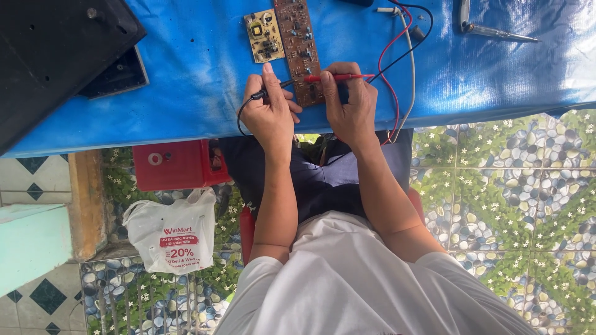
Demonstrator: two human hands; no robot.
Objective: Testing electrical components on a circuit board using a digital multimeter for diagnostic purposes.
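My left hand (268, 115) is shut on a black test probe (273, 90) whose tip points at the lower end of a long brown circuit board (300, 46). My right hand (351, 105) grips a red test probe (338, 77), held sideways with its tip on the same board. A smaller yellowish circuit board (264, 35) lies just left of the brown one. Both boards rest on a blue sheet (198, 74) that covers the table. Red and black leads (390, 56) run off from the probes to the right.
A black casing (56, 49) fills the table's top left. A metal-tipped tool (496, 31) lies at the top right. Under the table edge stand a red plastic box (177, 164) and a white shopping bag (167, 232), on pebble-patterned floor tiles (509, 186).
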